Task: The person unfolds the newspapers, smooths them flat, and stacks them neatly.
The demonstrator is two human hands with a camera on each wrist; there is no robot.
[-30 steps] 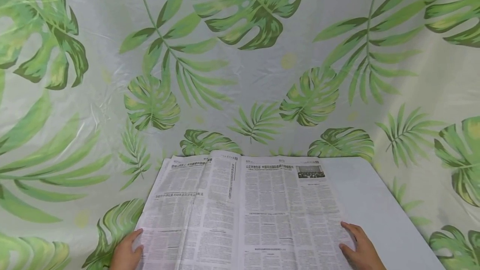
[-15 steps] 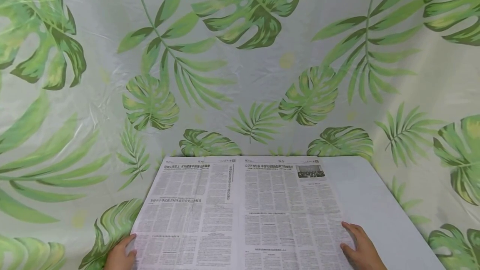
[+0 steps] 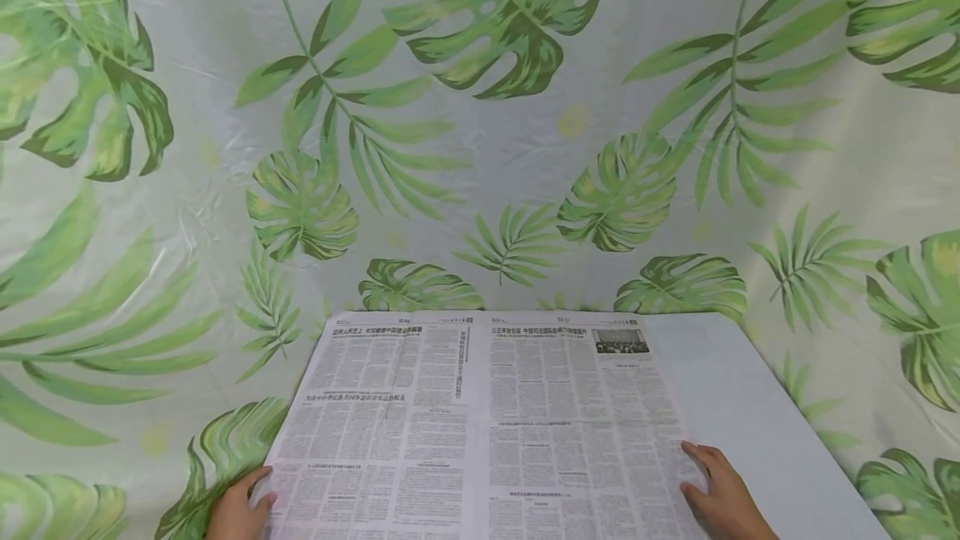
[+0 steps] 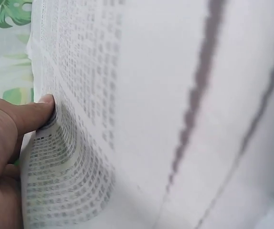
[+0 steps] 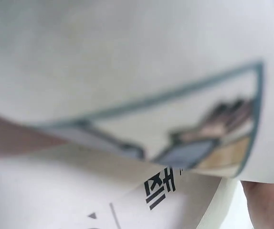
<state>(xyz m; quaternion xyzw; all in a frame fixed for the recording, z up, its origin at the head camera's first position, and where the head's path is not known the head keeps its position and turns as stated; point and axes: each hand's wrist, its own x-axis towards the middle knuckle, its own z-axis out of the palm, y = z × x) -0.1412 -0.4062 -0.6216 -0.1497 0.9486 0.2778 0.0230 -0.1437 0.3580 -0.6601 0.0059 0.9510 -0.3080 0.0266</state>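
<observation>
A newspaper [image 3: 442, 440] lies spread open across a white tabletop, both pages facing up and nearly flat. My left hand [image 3: 238, 507] grips its left edge; in the left wrist view the thumb [image 4: 34, 114] presses on the printed sheet, which bends beneath it, and the other fingers are partly hidden. At the right edge, my right hand [image 3: 722, 494] holds the paper between thumb and index finger. A sheet with a blurred printed picture [image 5: 213, 133] fills much of the right wrist view, covering most of that hand.
White table surface [image 3: 757, 407] shows to the right of the newspaper. Behind and around the table hangs a pale sheet [image 3: 517, 165] printed with green leaves, meeting the table's far edge.
The loose, folded left page has flattened out, its raised top corner now down. My left hand has shifted slightly left and outward with the edge. The right hand has barely moved.
</observation>
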